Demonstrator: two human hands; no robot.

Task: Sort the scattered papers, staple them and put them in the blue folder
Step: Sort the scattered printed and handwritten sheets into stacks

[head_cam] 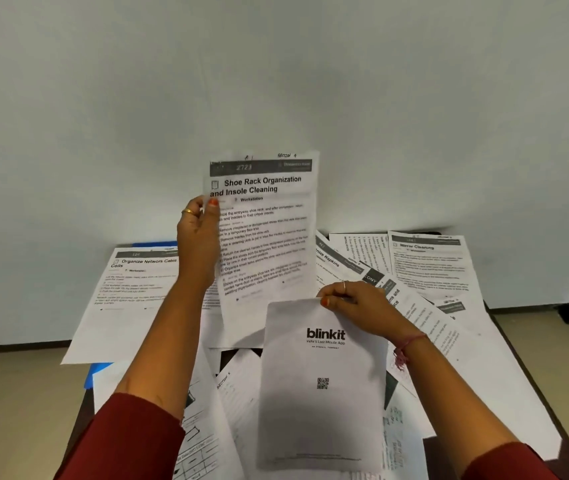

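Observation:
My left hand holds up a printed sheet headed "Shoe Rack Organization and Insole Cleaning", pinching its left edge so it stands upright over the table. My right hand pinches the top edge of a white "blinkit" paper that lies over the pile. Several scattered papers cover the table. A blue folder peeks out at the left under a sheet headed "Organize Network Cable Coils". No stapler is visible.
The dark table stands against a white wall, its right edge exposed. Papers overhang the table's left and right sides. Beige floor shows on both sides.

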